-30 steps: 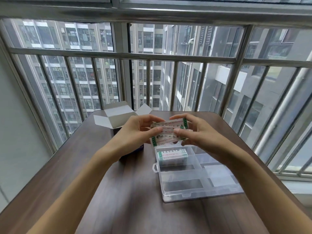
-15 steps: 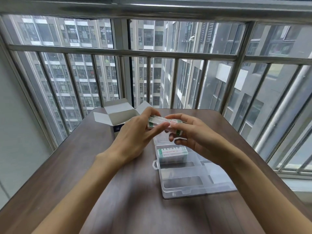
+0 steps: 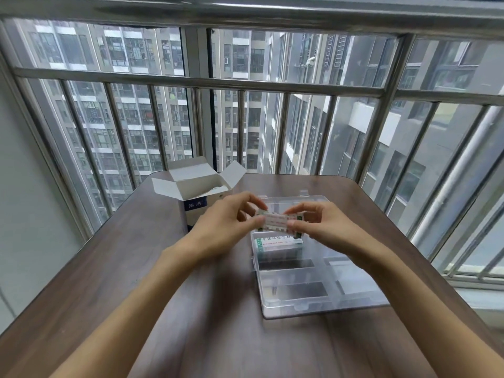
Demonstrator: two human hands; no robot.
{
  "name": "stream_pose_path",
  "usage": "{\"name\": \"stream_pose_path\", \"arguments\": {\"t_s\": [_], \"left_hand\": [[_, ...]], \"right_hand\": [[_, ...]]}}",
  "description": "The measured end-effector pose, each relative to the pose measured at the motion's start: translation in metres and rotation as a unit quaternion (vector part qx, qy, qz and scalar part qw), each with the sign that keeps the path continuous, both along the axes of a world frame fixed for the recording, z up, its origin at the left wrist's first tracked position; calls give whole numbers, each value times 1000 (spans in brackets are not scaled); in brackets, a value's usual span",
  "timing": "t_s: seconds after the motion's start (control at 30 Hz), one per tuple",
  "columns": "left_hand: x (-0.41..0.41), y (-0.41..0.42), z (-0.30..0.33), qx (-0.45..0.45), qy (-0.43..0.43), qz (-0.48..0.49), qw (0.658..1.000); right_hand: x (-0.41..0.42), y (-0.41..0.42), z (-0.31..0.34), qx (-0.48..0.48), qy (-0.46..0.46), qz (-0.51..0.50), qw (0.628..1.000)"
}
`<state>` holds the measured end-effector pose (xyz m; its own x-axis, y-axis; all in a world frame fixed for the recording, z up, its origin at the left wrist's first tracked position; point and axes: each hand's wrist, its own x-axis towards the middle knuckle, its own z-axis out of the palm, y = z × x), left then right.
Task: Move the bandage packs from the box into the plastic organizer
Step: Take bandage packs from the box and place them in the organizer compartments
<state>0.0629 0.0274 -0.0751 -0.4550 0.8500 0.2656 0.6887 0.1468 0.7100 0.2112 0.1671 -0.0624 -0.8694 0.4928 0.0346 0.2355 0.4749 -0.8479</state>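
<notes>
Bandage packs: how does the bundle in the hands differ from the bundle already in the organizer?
The held bundle is up in the air, pinched at its ends by the left hand and right hand; the stored bundle lies untouched in the far left compartment of the organizer. The held bundle tilts down to the right; the stored bundle lies level. Both are white with green ends.
</notes>
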Motion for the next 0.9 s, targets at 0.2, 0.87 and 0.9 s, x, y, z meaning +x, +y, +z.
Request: {"name": "stream_pose_path", "arguments": {"t_s": [0.2,0.87,0.9], "left_hand": [[3,-4,-2,-96,87,44,991],[12,-8,2,-187,225,-8,956],[13,-8,2,-193,224,-13,955]], "right_hand": [[-2,2,-10,128,-32,-13,991],[-17,6,19,292,-187,20,938],[-20,9,22,304,-203,-4,931]]}}
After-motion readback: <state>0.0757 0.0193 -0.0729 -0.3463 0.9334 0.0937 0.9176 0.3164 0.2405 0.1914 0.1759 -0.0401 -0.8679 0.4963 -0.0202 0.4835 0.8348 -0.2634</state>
